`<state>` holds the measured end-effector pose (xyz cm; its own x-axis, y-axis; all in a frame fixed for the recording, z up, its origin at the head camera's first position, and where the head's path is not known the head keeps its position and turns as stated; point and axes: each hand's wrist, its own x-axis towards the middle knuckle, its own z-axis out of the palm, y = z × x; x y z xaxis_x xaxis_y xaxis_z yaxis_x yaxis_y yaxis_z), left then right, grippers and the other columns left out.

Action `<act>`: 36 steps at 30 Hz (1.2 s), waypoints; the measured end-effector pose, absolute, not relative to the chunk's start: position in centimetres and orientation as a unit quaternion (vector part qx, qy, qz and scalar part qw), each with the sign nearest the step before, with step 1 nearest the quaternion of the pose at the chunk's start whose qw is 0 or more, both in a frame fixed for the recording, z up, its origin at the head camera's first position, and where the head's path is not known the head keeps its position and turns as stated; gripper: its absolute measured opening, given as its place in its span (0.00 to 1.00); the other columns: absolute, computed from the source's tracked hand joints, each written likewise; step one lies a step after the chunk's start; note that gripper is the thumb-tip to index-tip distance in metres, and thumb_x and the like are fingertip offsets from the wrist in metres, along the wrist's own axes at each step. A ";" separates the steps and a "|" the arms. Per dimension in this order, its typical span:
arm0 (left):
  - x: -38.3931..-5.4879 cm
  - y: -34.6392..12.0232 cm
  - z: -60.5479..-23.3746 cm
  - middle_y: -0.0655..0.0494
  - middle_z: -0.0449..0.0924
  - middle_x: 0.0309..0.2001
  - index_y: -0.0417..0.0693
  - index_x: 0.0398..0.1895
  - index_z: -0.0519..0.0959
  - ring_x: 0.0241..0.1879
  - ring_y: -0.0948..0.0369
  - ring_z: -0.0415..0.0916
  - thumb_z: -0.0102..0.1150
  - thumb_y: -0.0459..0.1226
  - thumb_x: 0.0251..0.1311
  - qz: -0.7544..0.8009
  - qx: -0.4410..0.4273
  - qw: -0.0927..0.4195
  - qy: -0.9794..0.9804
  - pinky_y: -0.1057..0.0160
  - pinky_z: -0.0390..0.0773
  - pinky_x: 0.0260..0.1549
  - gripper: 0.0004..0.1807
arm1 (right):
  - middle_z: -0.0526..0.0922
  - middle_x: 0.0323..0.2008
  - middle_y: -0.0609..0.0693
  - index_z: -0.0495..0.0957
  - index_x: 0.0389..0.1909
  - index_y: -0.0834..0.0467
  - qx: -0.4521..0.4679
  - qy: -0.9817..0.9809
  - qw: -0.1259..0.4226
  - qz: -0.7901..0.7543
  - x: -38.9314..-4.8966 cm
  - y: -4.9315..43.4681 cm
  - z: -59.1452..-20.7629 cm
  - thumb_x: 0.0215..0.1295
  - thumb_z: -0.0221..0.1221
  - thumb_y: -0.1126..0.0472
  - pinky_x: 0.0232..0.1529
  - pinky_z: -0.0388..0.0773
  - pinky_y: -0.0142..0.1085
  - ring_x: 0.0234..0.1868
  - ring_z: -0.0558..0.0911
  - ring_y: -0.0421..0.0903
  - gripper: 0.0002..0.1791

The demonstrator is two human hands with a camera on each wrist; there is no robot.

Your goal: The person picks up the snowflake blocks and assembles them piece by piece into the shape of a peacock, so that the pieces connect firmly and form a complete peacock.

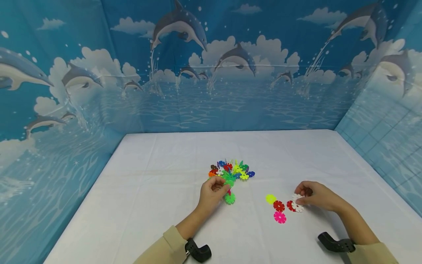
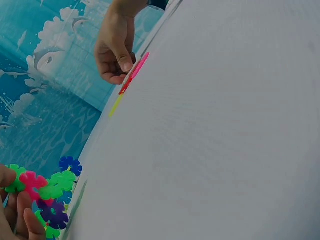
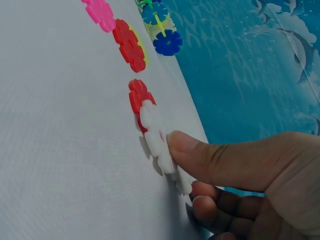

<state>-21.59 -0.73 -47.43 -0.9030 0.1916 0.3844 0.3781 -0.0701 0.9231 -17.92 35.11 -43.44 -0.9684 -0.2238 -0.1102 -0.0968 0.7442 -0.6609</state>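
My left hand [image 1: 211,193] pinches a green snowflake disc [image 1: 229,183] belonging to a colourful cluster of interlocked plastic discs [image 1: 237,168]. In the left wrist view, green, pink, purple and blue discs [image 2: 70,165] show beside the fingers. Further right, my right hand [image 1: 318,196] holds white snowflake discs [image 3: 155,140] between thumb and fingers, low over the table. A red disc [image 3: 141,100] is partly hidden behind the white ones. Another green disc [image 1: 230,198] shows below the left fingertips, with a bit of pink above it.
Between the hands, a yellow disc [image 1: 270,199], a red disc [image 1: 278,206] and a pink disc [image 1: 280,217] lie on the white tablecloth [image 1: 171,165]. A dolphin-print curtain [image 1: 211,102] rises behind the table and along both sides.
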 end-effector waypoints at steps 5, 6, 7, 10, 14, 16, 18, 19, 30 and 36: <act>-21.8 -0.8 -47.8 0.52 0.79 0.31 0.31 0.40 0.81 0.31 0.64 0.73 0.62 0.31 0.59 -0.681 -0.242 0.109 -0.683 0.70 0.75 0.29 0.10 | 0.71 0.28 0.50 0.75 0.37 0.63 -0.084 0.934 0.080 -0.338 -17.8 35.0 -43.5 0.53 0.72 0.57 0.29 0.71 0.31 0.33 0.70 0.47 0.19; -21.8 -0.8 -47.8 0.51 0.80 0.32 0.31 0.40 0.82 0.31 0.64 0.74 0.62 0.31 0.59 -0.677 -0.245 0.113 -0.685 0.69 0.76 0.29 0.10 | 0.71 0.28 0.50 0.75 0.37 0.63 -0.082 0.934 0.079 -0.339 -17.8 35.0 -43.5 0.53 0.72 0.57 0.29 0.71 0.31 0.33 0.70 0.47 0.19; -21.7 -0.8 -47.8 0.50 0.80 0.32 0.31 0.39 0.82 0.31 0.63 0.74 0.62 0.31 0.59 -0.675 -0.242 0.112 -0.687 0.69 0.76 0.29 0.10 | 0.71 0.28 0.50 0.75 0.38 0.64 -0.079 0.933 0.079 -0.341 -17.8 34.9 -43.4 0.53 0.72 0.57 0.29 0.71 0.31 0.33 0.70 0.47 0.20; -21.7 -0.9 -47.6 0.45 0.81 0.34 0.30 0.38 0.82 0.32 0.62 0.75 0.63 0.31 0.59 -0.678 -0.227 0.096 -0.693 0.68 0.77 0.31 0.09 | 0.71 0.28 0.51 0.75 0.38 0.65 -0.066 0.930 0.083 -0.351 -17.7 34.9 -43.2 0.55 0.71 0.56 0.30 0.71 0.32 0.34 0.70 0.48 0.19; -21.8 -0.9 -47.8 0.44 0.81 0.34 0.30 0.38 0.82 0.32 0.63 0.75 0.64 0.32 0.61 -0.682 -0.233 0.094 -0.687 0.68 0.77 0.32 0.09 | 0.72 0.27 0.50 0.76 0.38 0.64 -0.050 0.928 0.079 -0.360 -17.8 34.8 -43.0 0.60 0.67 0.56 0.28 0.72 0.32 0.32 0.71 0.47 0.16; -21.9 -0.9 -47.9 0.46 0.81 0.33 0.29 0.37 0.82 0.31 0.65 0.75 0.63 0.32 0.61 -0.680 -0.251 0.110 -0.680 0.69 0.77 0.31 0.09 | 0.73 0.27 0.50 0.77 0.38 0.64 -0.048 0.927 0.064 -0.366 -17.9 34.7 -42.9 0.62 0.66 0.56 0.27 0.73 0.33 0.29 0.73 0.46 0.14; -21.9 -0.8 -48.0 0.47 0.81 0.33 0.29 0.36 0.82 0.30 0.66 0.75 0.63 0.32 0.62 -0.678 -0.262 0.121 -0.676 0.69 0.77 0.29 0.10 | 0.74 0.27 0.51 0.77 0.38 0.63 -0.052 0.924 0.044 -0.375 -18.0 34.3 -42.8 0.64 0.64 0.57 0.26 0.74 0.33 0.28 0.74 0.46 0.13; -21.9 -0.8 -47.9 0.47 0.82 0.33 0.29 0.36 0.82 0.30 0.67 0.74 0.64 0.32 0.61 -0.680 -0.259 0.120 -0.676 0.69 0.77 0.29 0.10 | 0.75 0.27 0.51 0.77 0.39 0.63 -0.054 0.923 0.035 -0.380 -18.1 34.1 -42.8 0.64 0.64 0.57 0.27 0.74 0.33 0.27 0.75 0.46 0.12; -21.8 -0.6 -47.4 0.38 0.82 0.35 0.26 0.39 0.81 0.29 0.67 0.78 0.62 0.28 0.61 -0.710 -0.189 0.043 -0.677 0.71 0.78 0.32 0.09 | 0.80 0.32 0.51 0.78 0.38 0.60 -0.096 0.905 0.004 -0.415 -19.2 28.7 -42.1 0.63 0.65 0.60 0.34 0.79 0.31 0.32 0.80 0.47 0.08; -21.8 -0.6 -47.3 0.37 0.82 0.32 0.22 0.39 0.79 0.26 0.69 0.79 0.61 0.25 0.61 -0.728 -0.189 0.007 -0.659 0.68 0.81 0.31 0.09 | 0.82 0.32 0.50 0.78 0.37 0.62 -0.141 0.879 0.020 -0.454 -20.1 25.7 -42.2 0.63 0.64 0.64 0.36 0.81 0.31 0.33 0.83 0.48 0.06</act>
<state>-21.76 -0.62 -47.34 -0.9282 0.2397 0.2846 0.2595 -0.1308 0.9568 -20.07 25.69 -42.17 -0.9594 -0.2660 0.0939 -0.2306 0.5478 -0.8042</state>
